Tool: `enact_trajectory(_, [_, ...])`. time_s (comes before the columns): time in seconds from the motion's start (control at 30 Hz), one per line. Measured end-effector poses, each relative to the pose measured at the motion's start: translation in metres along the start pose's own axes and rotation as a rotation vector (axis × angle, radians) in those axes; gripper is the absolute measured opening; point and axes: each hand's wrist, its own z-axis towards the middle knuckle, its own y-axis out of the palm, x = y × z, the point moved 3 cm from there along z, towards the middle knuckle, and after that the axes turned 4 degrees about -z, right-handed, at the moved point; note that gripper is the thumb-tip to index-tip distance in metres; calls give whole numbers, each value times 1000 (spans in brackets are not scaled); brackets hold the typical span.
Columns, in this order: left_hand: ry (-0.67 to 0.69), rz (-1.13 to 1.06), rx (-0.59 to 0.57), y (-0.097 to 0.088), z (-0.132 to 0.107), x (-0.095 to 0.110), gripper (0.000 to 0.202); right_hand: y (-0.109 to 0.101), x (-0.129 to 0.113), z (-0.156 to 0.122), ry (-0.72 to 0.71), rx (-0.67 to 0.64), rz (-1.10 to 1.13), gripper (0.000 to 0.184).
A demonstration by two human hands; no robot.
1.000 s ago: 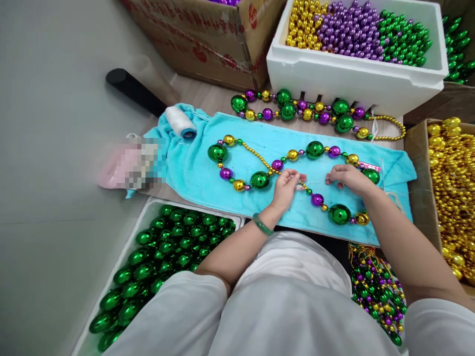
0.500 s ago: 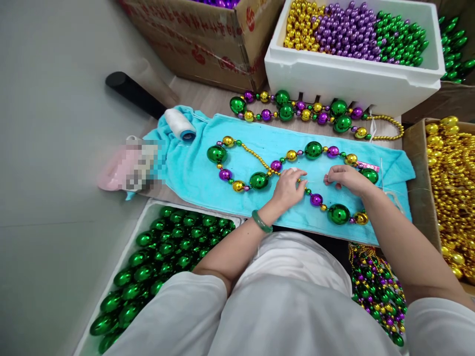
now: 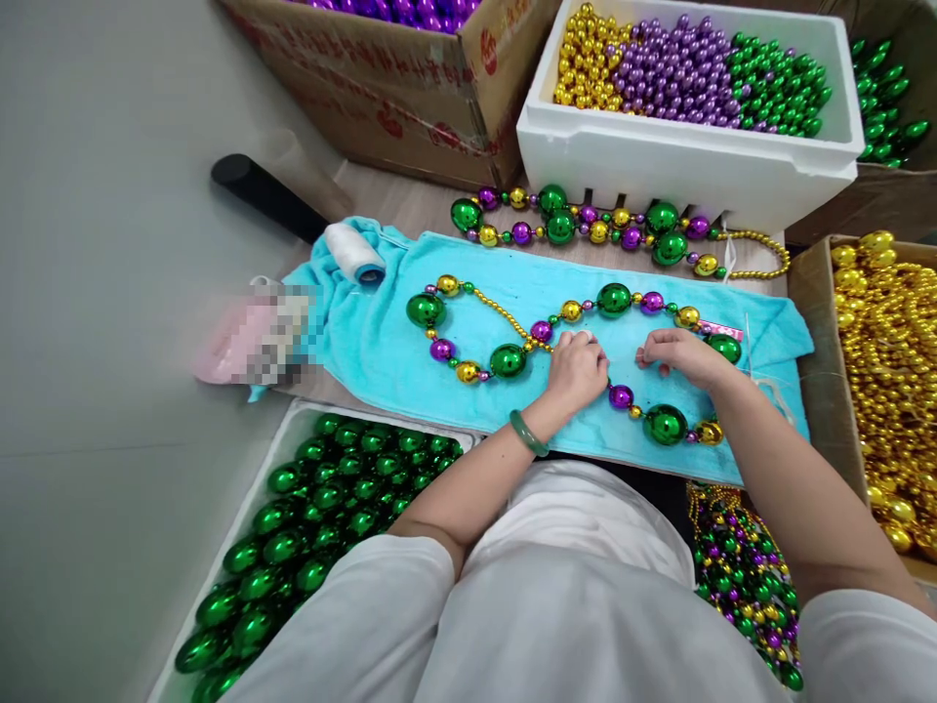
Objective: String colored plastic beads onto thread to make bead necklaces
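A string of green, purple and gold beads (image 3: 508, 360) lies in loops on the turquoise towel (image 3: 395, 376). My left hand (image 3: 577, 371), with a green bangle above the wrist, is closed over the strand just right of where it crosses. Its fingertips cover the small beads there. My right hand (image 3: 677, 353) is pinched shut inside the right-hand loop, beside a large green bead (image 3: 722, 349). What its fingertips hold, if anything, is too small to make out.
Behind the towel lies a finished-looking bead necklace (image 3: 560, 227) before a white foam box (image 3: 680, 161) of sorted beads. A thread spool (image 3: 352, 252) rests on the left. A cardboard box (image 3: 812, 283) of gold beads stands right; a tray (image 3: 285, 430) of green beads sits front left.
My left thumb and fingers have come together over the bead strand, covering small beads that showed before. My right hand stays pinched in nearly the same place. The view has shifted slightly.
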Motion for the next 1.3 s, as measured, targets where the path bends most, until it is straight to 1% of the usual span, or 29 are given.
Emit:
enact_trajectory(0.13, [-156,-285,-6,-6,3,-13,12,-5,4,1,-1,10,11,11])
enact_trajectory(0.27, [-301,-552,-1,-13,0,-25,10,-8,6,2,10,22,12,11])
enact_trajectory(0.47, [-442,-839,35,-9,-5,-34,11,-9,6,4,2,40,59,10])
enact_trajectory(0.57, [-501,-1112,16,-8,-9,-32,14,-7,5,3,-10,47,194,9])
enact_trajectory(0.7, [-549,-1504,11,-12,-14,-24,12,5,-1,3,-69,5,524,16])
enact_trajectory(0.8, [-549,-1673,48,-13,-17,-20,13,14,-4,3,-62,-23,685,15])
enact_trajectory(0.87, [-542,-1767,55,-12,-18,-18,17,17,-3,4,-28,-18,732,14])
enact_trajectory(0.93, [-552,-1855,27,-8,-19,-18,21,19,-1,6,0,-23,737,14])
enact_trajectory(1.0, [-572,-1897,2,-4,-20,-19,24,21,2,8,14,-39,725,16])
enact_trajectory(1.07, [-566,-1866,-9,-1,-22,-21,25,22,5,10,19,-47,698,19])
enact_trajectory(1.17, [-499,-1702,-7,2,-23,-25,25,24,8,13,13,-51,649,24])
enact_trajectory(1.3, [-388,-1485,36,0,-26,-30,24,24,9,15,2,-46,627,31])
